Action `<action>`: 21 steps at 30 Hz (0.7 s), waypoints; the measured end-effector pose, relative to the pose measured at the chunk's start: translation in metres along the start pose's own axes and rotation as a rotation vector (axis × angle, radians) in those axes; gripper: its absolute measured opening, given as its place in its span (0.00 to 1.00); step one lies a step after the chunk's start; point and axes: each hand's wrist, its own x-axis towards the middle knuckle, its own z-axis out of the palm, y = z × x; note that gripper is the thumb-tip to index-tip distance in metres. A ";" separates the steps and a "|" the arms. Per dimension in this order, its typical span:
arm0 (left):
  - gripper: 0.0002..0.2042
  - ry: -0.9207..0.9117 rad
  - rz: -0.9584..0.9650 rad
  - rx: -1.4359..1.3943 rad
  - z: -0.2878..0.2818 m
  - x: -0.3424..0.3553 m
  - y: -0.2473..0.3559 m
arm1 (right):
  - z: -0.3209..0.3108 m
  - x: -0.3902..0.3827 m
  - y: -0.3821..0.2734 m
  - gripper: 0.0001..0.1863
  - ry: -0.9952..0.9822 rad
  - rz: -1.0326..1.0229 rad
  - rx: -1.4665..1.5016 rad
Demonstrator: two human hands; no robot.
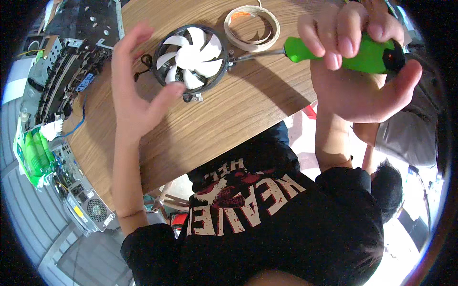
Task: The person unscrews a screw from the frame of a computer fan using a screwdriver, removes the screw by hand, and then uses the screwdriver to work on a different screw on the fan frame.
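Observation:
A round cooling fan (190, 58) with white blades and a black frame lies on the wooden table. My left hand (138, 90) is open at its left side, fingers apart, thumb close to the fan's lower edge; whether it touches cannot be told. My right hand (355, 71) is closed around the green and black handle of a screwdriver (298, 49). The metal shaft points left, its tip by the small metal bracket on the fan's right side. A short black cable sticks out on the fan's left, between it and my left hand.
A roll of pale tape (230, 33) lies behind the fan. Along the left stand an opened computer case (57, 81), a green packet (33, 152) and a power supply (95, 209). The table's near edge (248, 136) runs before my body. Another person (405, 128) is at the right.

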 end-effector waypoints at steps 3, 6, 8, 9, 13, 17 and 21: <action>0.43 -0.066 0.086 0.208 0.004 0.005 0.018 | -0.003 0.012 0.005 0.26 -0.168 0.051 -0.031; 0.44 -0.087 0.113 0.271 0.011 0.015 0.034 | -0.004 0.018 0.009 0.25 -0.201 0.000 0.007; 0.45 -0.094 0.123 0.238 0.016 0.021 0.042 | -0.002 0.017 0.012 0.25 -0.184 -0.025 0.007; 0.45 -0.095 0.134 0.350 0.018 0.023 0.046 | -0.001 0.016 0.013 0.25 -0.164 -0.031 0.000; 0.49 -0.261 0.048 0.455 0.014 0.027 0.052 | 0.008 0.014 0.016 0.25 -0.083 -0.018 -0.023; 0.51 -0.238 0.125 0.325 0.011 0.027 0.044 | 0.008 0.025 0.015 0.25 -0.117 0.034 -0.008; 0.51 -0.216 0.119 0.331 0.012 0.023 0.036 | 0.008 0.029 0.014 0.24 -0.157 0.056 -0.070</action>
